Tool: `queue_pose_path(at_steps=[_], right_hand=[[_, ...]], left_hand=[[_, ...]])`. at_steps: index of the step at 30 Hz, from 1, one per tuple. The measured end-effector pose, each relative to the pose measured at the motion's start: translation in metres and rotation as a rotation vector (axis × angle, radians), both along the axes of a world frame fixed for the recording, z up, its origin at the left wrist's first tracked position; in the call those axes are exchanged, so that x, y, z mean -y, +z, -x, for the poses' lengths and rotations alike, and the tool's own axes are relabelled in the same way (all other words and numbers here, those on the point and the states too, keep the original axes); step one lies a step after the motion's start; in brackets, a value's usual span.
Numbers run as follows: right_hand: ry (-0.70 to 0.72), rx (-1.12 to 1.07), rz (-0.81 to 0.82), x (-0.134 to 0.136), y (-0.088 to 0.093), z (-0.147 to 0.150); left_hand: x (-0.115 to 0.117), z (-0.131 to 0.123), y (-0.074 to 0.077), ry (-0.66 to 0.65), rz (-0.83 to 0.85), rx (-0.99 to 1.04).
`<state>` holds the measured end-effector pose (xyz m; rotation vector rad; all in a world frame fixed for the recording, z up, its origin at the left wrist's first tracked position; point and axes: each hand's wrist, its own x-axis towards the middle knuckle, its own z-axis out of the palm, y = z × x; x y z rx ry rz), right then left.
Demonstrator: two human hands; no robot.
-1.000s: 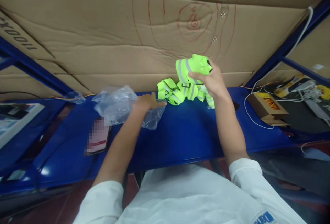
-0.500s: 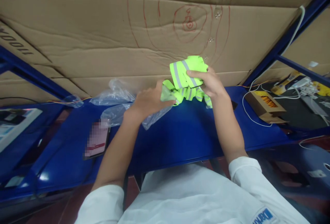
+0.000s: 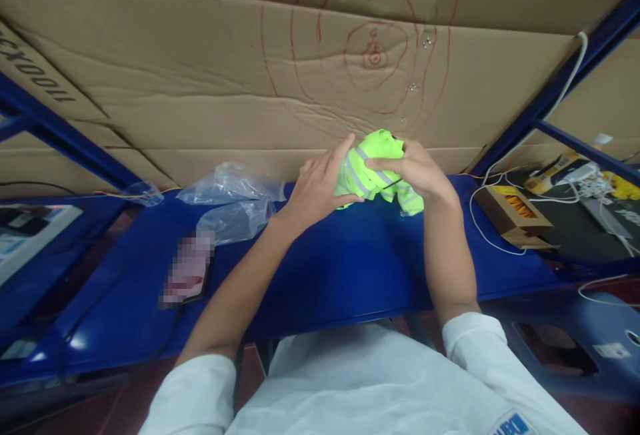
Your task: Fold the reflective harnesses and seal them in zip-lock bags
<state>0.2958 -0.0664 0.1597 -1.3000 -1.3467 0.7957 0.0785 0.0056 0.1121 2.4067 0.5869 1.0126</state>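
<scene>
A neon yellow-green reflective vest (image 3: 363, 163) with silvery grey stripes is bunched into a compact bundle above the blue tabletop (image 3: 340, 268). My right hand (image 3: 423, 168) grips its right side, the thumb lying across the front. Around the left side curls my left hand (image 3: 323, 181), fabric showing between its raised index finger and its thumb below. Some folds hang under the bundle near my right wrist. My palms hide parts of the vest, and its full shape cannot be made out.
Crumpled clear plastic bags (image 3: 230, 201) and a phone (image 3: 187, 271) with a blurred screen lie left. Behind stands a cardboard panel (image 3: 200, 75) with red rings. To the right are an open small carton (image 3: 517, 215), a white cable (image 3: 483, 221) and a blue plastic stool (image 3: 595, 335).
My left hand has moved right and now cups the vest's side. The bundle sits slightly lower and is turned, more tightly gathered. The bags show more fully.
</scene>
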Motion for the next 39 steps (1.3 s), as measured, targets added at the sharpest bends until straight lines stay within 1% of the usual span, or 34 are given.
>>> queue_pose_path(at_steps=[2, 4, 7, 10, 13, 15, 17, 19, 21, 23, 25, 30, 34, 37, 39], right_hand=[[-0.001, -0.054, -0.029, -0.001, -0.001, 0.001], [0.026, -0.127, -0.040, -0.002, -0.002, 0.004], [0.068, -0.169, -0.039, 0.000, -0.001, 0.011], [0.070, -0.097, -0.071, 0.001, 0.000, 0.015], [-0.028, 0.089, -0.190, 0.001, -0.002, 0.017], [-0.108, 0.236, -0.273, 0.000, -0.005, 0.019], [-0.153, 0.347, -0.323, -0.001, -0.010, 0.022], [-0.166, 0.413, -0.336, -0.003, -0.015, 0.028], [-0.140, 0.454, -0.305, -0.005, -0.020, 0.035], [-0.099, 0.474, -0.287, -0.008, -0.024, 0.040], [-0.070, 0.477, -0.309, -0.010, -0.026, 0.042], [-0.059, 0.473, -0.350, -0.011, -0.021, 0.035], [-0.022, 0.481, -0.353, -0.011, -0.019, 0.031], [0.008, 0.483, -0.402, -0.015, -0.024, 0.035], [-0.013, 0.484, -0.426, -0.020, -0.031, 0.041]], left_hand=[[0.000, -0.003, -0.005, 0.019, -0.087, -0.016], [-0.001, -0.006, -0.009, 0.072, -0.215, -0.078], [-0.001, -0.008, -0.013, 0.220, -0.385, -0.175], [-0.001, -0.007, -0.014, 0.358, -0.487, -0.223], [0.001, -0.006, -0.013, 0.407, -0.554, -0.264], [0.003, -0.005, -0.011, 0.410, -0.575, -0.290], [0.004, -0.005, -0.010, 0.408, -0.583, -0.305], [0.004, -0.005, -0.010, 0.407, -0.580, -0.306], [0.003, -0.004, -0.010, 0.402, -0.570, -0.287], [0.001, -0.003, -0.011, 0.394, -0.564, -0.257], [-0.002, -0.003, -0.012, 0.386, -0.571, -0.236], [-0.004, -0.005, -0.015, 0.352, -0.610, -0.234], [-0.002, -0.008, -0.019, 0.332, -0.588, -0.164], [-0.006, -0.011, -0.025, 0.326, -0.563, -0.107], [-0.011, -0.013, -0.030, 0.308, -0.537, -0.071]])
